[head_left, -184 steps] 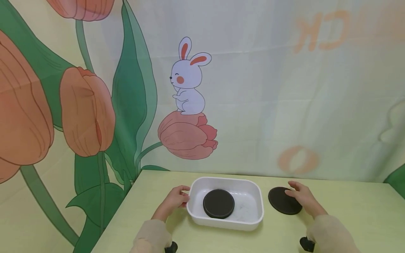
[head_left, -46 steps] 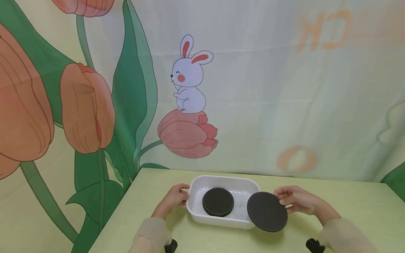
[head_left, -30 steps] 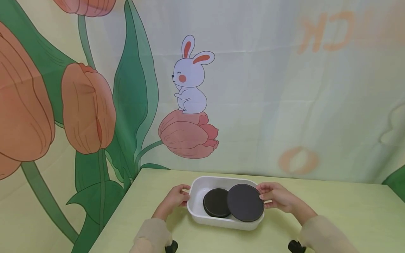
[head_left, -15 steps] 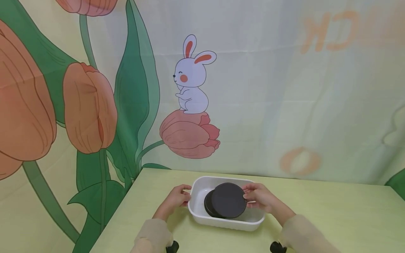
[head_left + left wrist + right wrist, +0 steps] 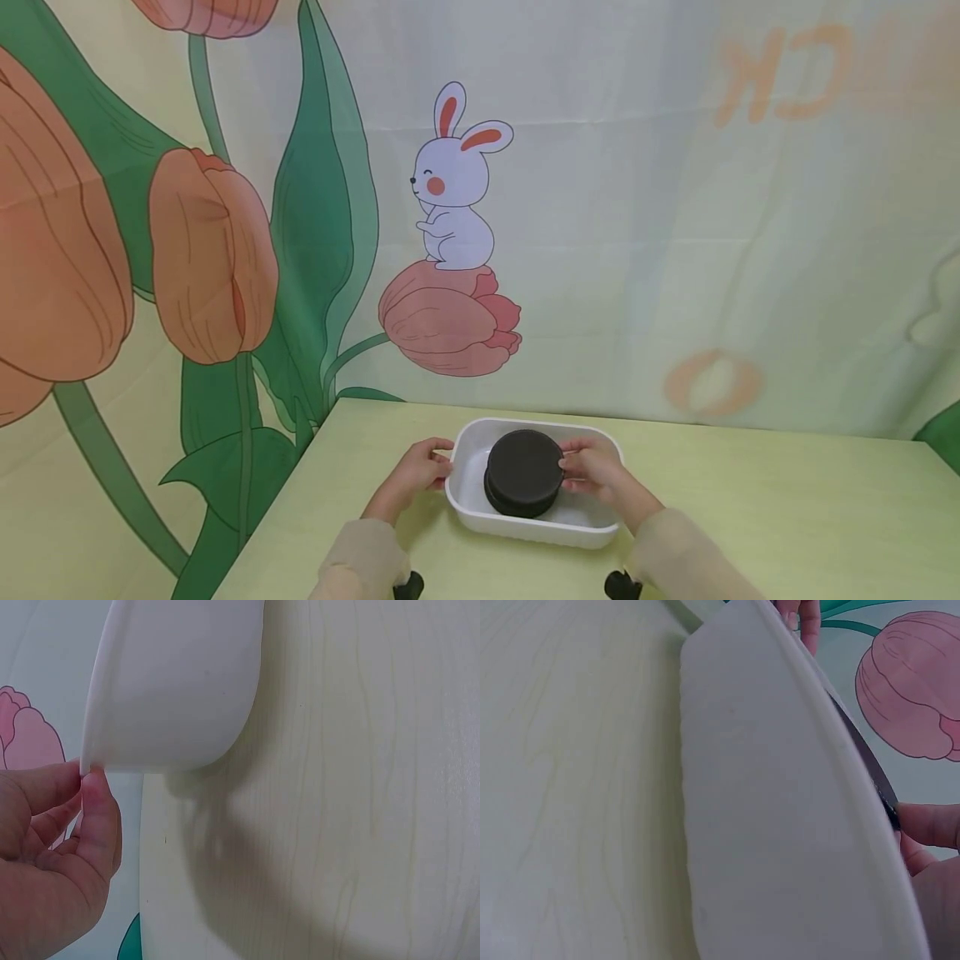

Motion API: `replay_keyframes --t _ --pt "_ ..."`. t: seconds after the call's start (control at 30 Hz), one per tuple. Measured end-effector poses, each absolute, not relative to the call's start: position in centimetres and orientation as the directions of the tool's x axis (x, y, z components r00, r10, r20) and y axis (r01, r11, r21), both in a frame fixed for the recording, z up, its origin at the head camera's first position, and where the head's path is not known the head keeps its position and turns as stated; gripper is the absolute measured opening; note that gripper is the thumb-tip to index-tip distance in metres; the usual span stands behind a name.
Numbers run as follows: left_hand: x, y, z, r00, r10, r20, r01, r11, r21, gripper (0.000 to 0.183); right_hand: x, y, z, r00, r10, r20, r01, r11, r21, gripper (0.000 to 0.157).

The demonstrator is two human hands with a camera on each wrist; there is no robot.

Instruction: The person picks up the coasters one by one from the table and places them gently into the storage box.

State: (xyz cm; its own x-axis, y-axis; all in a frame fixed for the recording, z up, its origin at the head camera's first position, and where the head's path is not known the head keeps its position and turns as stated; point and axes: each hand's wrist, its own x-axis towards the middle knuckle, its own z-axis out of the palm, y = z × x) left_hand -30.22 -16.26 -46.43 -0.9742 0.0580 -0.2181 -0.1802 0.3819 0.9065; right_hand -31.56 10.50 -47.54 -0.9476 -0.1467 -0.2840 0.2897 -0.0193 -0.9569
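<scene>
A white rectangular tray (image 5: 551,533) with rounded corners stands on the table. My left hand (image 5: 414,471) pinches its left rim between thumb and fingers, plain in the left wrist view, where the tray's outer wall (image 5: 180,682) fills the top. Inside, left of the middle, lies a low stack of black round coasters (image 5: 504,502). Over the stack my right hand (image 5: 596,473) pinches another black coaster (image 5: 525,465) by its right edge, nearly lined up with those below. In the right wrist view the tray wall hides most of that coaster (image 5: 866,754).
The pale yellow table (image 5: 787,508) extends to the right of the tray. Behind it hangs a cloth backdrop (image 5: 600,250) printed with tulips and a rabbit. Black wrist straps (image 5: 408,586) show below both sleeves.
The right hand has picked up the coaster from the table right of the tray and carried it left, over the stack inside. The left hand has stayed at the tray's left rim.
</scene>
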Motion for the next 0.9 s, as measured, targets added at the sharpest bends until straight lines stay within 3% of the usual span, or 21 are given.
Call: replay_keyframes --t 0.9 --pt "-30.3 -16.2 -46.6 -0.974 0.052 -0.22 -0.183 0.386 0.904 0.036 -31.6 8.7 -49.6 -0.937 -0.022 -0.35 0.349 0.029 -0.937 0.024"
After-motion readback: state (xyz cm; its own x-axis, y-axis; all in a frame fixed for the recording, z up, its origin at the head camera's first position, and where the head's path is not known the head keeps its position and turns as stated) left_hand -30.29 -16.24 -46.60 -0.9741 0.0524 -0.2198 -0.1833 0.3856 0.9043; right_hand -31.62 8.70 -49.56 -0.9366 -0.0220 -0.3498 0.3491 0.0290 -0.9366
